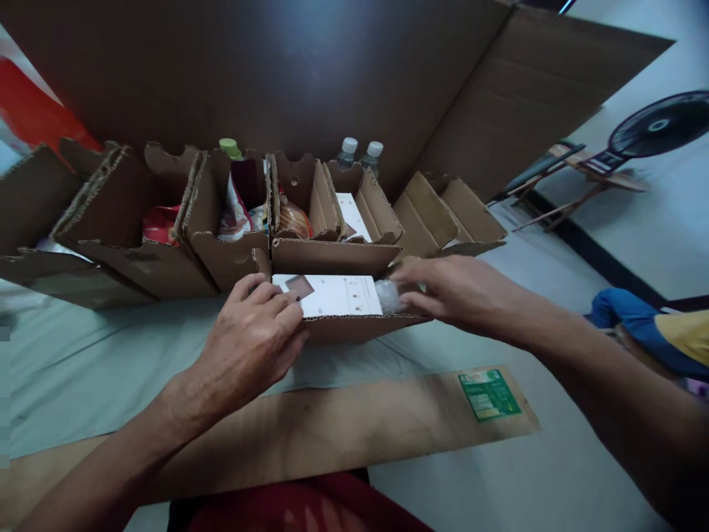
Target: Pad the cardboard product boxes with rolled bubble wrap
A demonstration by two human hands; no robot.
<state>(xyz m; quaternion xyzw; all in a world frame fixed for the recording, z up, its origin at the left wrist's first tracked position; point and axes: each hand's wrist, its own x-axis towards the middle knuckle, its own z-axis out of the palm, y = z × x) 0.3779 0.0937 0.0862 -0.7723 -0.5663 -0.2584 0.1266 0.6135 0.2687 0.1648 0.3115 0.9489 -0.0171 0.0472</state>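
A small open cardboard box [354,325] sits in front of me on a pale sheet. Inside it lies a flat white carton [332,294] with small brown prints. My left hand [255,340] rests on the box's left end, fingers curled over the carton's left edge. My right hand [448,292] reaches in from the right, its fingers pinched on a clear plastic-wrapped thing [388,295] at the carton's right end.
Behind stands a row of open cardboard boxes [216,222] holding snack packets, and three bottles [348,151] rise behind them. A tall cardboard sheet [310,74] forms a back wall. A flat cardboard strip with a green label [490,394] lies near me. A fan [659,129] stands at right.
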